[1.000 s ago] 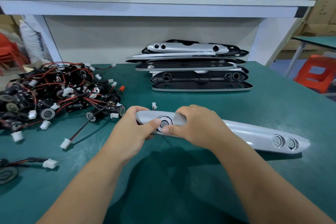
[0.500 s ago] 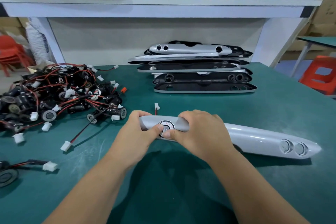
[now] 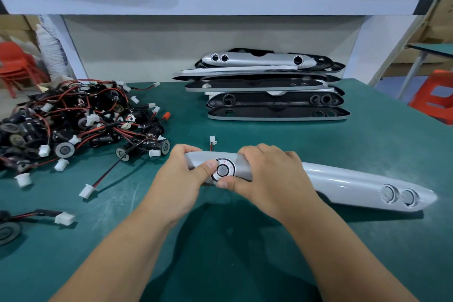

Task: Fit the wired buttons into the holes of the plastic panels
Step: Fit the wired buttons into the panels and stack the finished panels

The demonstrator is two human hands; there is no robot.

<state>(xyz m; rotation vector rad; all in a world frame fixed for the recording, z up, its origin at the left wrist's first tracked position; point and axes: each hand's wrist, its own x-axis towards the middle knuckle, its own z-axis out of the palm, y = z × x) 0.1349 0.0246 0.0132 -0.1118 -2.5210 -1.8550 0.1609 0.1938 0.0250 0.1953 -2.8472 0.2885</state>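
1. A green table (image 3: pixel 318 154) is standing under a white shelf (image 3: pixel 220 5).
2. At the table's left, a pile of wired buttons (image 3: pixel 73 125) is lying in a tangle of red and black leads. A loose button (image 3: pixel 7 231) is lying at the near left edge.
3. The left hand (image 3: pixel 176 179) is gripping the left end of the silver panel (image 3: pixel 343 181), with its fingers curled over the far edge and its thumb pressing the left rim of the round button (image 3: pixel 222 169).
4. The round button is sitting in the panel's left hole. A white connector (image 3: pixel 212 140) is sticking up just behind the panel.
5. The right hand (image 3: pixel 269 176) is gripping the panel just right of the button, with its fingers curled over the top and its thumb pressing the button's lower rim.
6. A stack of panels (image 3: pixel 269 91) is lying at the back of the table, well apart from both hands.
7. The silver panel is lying near the table's centre and extending rightward. Two round openings (image 3: pixel 397 195) are showing near its right tip; whether they are filled cannot be told.
8. A red stool (image 3: pixel 436 95) is standing beyond the right edge.
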